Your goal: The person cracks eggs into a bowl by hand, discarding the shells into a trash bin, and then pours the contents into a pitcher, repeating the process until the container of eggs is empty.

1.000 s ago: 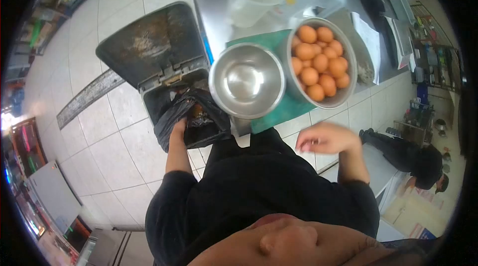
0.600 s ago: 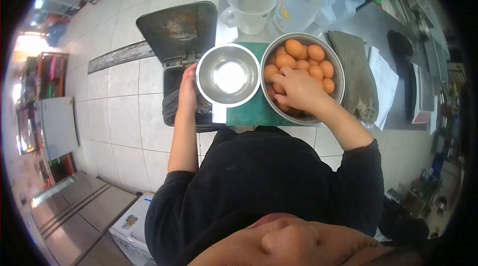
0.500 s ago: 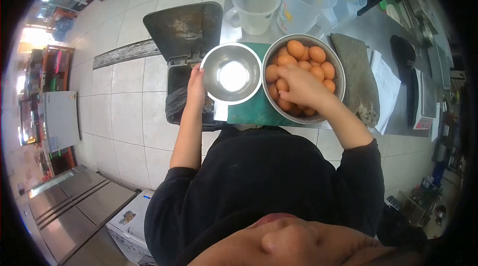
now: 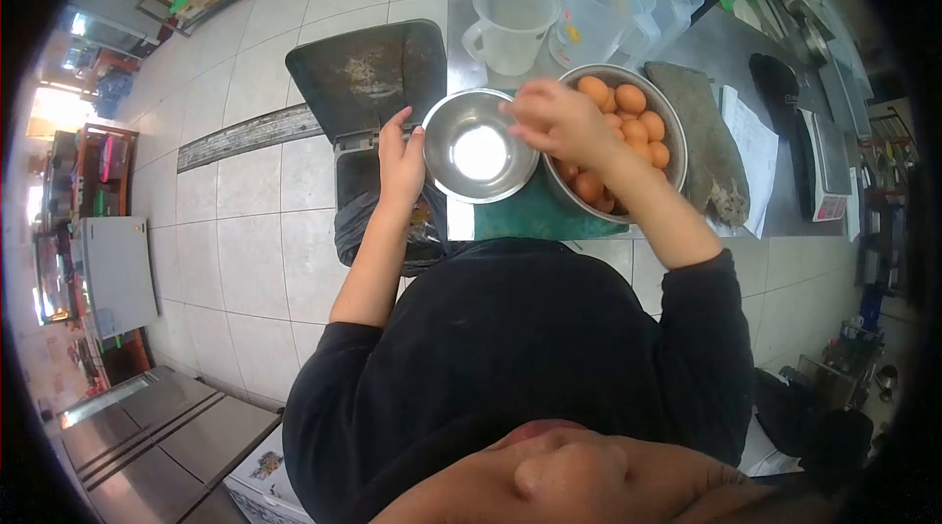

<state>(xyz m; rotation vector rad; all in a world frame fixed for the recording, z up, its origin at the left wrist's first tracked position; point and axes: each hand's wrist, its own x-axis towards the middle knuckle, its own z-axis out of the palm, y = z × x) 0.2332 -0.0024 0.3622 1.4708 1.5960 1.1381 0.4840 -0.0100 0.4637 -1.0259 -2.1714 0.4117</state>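
A shiny steel bowl [image 4: 453,163] stands on a green board [image 4: 530,214] at the table's near edge. Beside its left rim is my left hand [image 4: 400,163], fingers apart and the thumb tip close to the rim. To the right, a deep metal pot [image 4: 680,136] holds many brown eggs [image 4: 636,130]. My right hand [image 4: 561,124] is over the gap between bowl and pot, fingers curled together near the bowl's right rim. Its fingers are slightly blurred, and I cannot tell what is inside them.
Clear plastic jugs [image 4: 510,26] stand behind the bowls. A worn grey cloth [image 4: 699,136], paper sheets [image 4: 754,156] and a scale [image 4: 824,166] lie to the right. Left of the table, a bin with its lid [image 4: 371,68] raised has a black bag inside.
My right hand has lifted from among the eggs and moved left towards the steel bowl. My left hand's fingers have spread beside the bowl's rim. The whole view has shifted slightly.
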